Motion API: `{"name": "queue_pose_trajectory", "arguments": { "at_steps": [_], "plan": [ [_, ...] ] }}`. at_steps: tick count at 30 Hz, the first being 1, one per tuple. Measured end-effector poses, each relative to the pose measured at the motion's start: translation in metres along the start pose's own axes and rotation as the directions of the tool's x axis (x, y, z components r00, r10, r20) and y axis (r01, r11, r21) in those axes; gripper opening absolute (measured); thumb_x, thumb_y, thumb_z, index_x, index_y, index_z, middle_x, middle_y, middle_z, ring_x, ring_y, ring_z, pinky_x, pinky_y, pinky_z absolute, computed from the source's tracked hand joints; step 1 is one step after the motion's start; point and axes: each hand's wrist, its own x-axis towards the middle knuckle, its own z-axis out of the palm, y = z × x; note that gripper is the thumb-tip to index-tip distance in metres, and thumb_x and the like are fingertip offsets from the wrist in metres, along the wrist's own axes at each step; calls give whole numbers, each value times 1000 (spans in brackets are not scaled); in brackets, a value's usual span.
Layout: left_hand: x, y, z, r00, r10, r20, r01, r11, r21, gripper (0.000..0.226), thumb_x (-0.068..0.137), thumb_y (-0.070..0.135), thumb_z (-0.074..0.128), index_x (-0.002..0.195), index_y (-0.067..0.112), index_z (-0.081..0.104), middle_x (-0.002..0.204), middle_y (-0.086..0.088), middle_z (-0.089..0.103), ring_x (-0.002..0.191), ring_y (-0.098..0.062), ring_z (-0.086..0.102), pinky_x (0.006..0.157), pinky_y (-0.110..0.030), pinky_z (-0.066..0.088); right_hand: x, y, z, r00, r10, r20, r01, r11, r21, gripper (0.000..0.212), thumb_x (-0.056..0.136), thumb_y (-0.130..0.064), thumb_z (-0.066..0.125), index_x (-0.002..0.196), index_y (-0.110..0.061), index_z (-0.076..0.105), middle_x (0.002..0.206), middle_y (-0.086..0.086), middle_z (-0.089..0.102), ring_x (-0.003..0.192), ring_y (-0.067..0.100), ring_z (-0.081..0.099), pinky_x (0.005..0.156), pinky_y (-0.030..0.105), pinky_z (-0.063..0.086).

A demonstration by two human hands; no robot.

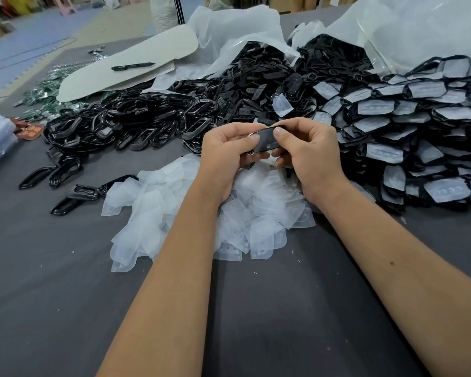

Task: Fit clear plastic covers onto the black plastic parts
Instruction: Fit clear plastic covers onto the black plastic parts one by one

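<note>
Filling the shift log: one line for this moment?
both hands grip black part | above clear covers | covered parts piled right

- Two hands: left hand point(226, 151), right hand point(307, 151).
- One black part point(267, 140) held between them.
- One pen point(132, 66).
- One pale board point(136, 63).
- Clear covers point(256, 213), loose black parts point(152, 121), covered parts point(408, 126): heaps, too many to count.
</note>
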Motion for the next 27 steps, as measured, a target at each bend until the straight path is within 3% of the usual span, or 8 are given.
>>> {"name": "queue_pose_trajectory", "arguments": {
  "at_steps": [6, 15, 21, 27],
  "plan": [
    [-2, 1, 2, 999, 27, -23, -26, 1000, 17, 12, 91, -1, 70, 98, 4, 77, 87, -16, 78, 69, -21, 74, 60, -22, 56, -1, 1, 1, 999, -45, -9, 44, 998, -47, 9, 96, -3, 68, 92, -7, 75, 70, 3, 71, 56, 13, 65, 49, 26, 53],
    [0, 2, 3, 999, -7, -48, 7, 1000, 4, 18, 90, -8, 66, 94, 5, 78, 87, -16, 78, 72, -24, 75, 62, -23, 58, -1, 2, 2, 998, -70, -4, 70, 994, -78, 12, 96, -2, 67, 91, -9, 75, 68, -1, 69, 57, 12, 64, 51, 27, 54],
    [-1, -1, 2, 999, 22, -29, -20, 998, 66, 12, 95, 2, 69, 103, 5, 77, 92, -17, 79, 71, -24, 75, 61, -21, 56, 0, 4, 0, 999, -28, -35, 25, 997, -73, 10, 98, -10, 69, 90, -12, 75, 60, 1, 68, 51, 16, 62, 45, 33, 54],
    [-1, -2, 6, 998, 54, -41, -48, 989, 140, 9, 99, 9, 68, 98, 10, 77, 86, -11, 79, 72, -22, 74, 61, -22, 57, 0, 8, 2, 989, -116, -93, 95, 974, -208, 10, 97, -6, 70, 89, -12, 75, 63, -2, 71, 53, 13, 71, 49, 27, 56]
  ]
}}
